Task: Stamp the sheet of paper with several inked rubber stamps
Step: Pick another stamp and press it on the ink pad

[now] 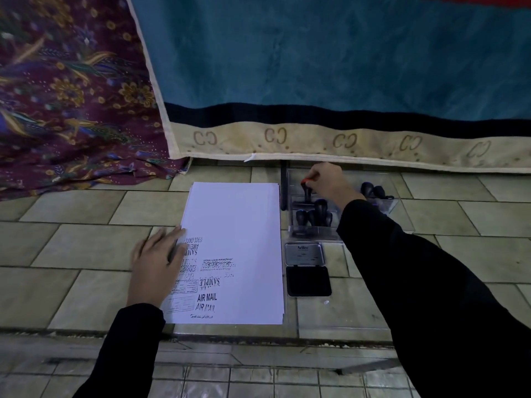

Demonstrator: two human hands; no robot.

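On the tiled floor (86, 239) | I log left hand (156, 262) flat on paper (235, 219) | right hand (327, 182) pinching stamp (308, 191) in tray (314, 234).

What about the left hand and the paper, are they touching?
Touching. The head view shows the left hand lying flat over the paper, covering some stamped words.

A white sheet of paper (238, 225) lies flat on the tiles, its near half crowded with black imprints. Just to its right, black-handled rubber stamps (314, 215) and a red-topped stamp (306, 187) stand upright in a clear box. Nearer, a black ink pad (309, 282) lies open.
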